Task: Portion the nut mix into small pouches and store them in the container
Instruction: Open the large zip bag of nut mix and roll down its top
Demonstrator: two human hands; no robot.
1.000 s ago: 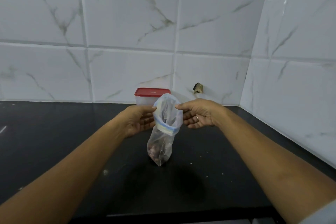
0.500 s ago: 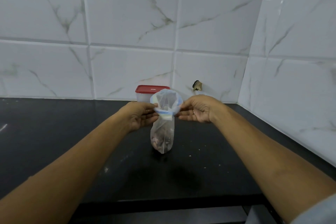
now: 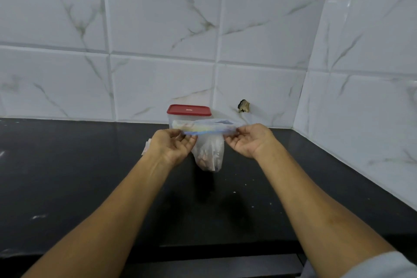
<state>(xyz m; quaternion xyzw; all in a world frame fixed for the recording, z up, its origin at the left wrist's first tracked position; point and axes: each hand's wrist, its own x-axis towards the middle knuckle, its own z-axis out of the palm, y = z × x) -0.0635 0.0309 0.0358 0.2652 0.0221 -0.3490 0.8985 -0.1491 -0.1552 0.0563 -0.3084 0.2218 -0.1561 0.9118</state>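
The left hand [image 3: 172, 148] pinched the left end of the pouch's [image 3: 211, 153] zip strip [image 3: 207, 130], thumb on top and fingers [image 3: 190, 140] curled under it. The right hand [image 3: 250, 140] gripped the right end in the same way, its fingers [image 3: 230, 142] curled beneath the strip. Between the two pinches the strip ran flat, taut and roughly level. Its mouth looked pressed together, but whether it was sealed could not be told.

The clear pouch hung below the strip, between the two sets of fingertips, and the nuts [image 3: 207, 158] sat bunched in its lower part. Whether its bottom touched the counter [image 3: 67, 176] could not be told; a shadow lay on the black surface just under it.

The container [image 3: 180, 118] stood just beyond the fingers, against the wall [image 3: 158, 29], nearer the left fingertips than the right. Its red lid [image 3: 189, 110] was on, and the strip crossed in front of its clear side.

A small white scrap [image 3: 146, 147] showed at the outer edge of the left hand, mostly hidden by it; what it was could not be told. Beyond the right fingertips a dark chipped hole [image 3: 243, 106] marked the white marbled tile. Pale crumbs [image 3: 234, 192] dotted the counter on the near side of the right fingers, beside the forearm. A pale sleeve [image 3: 383, 266] covered the right upper arm.
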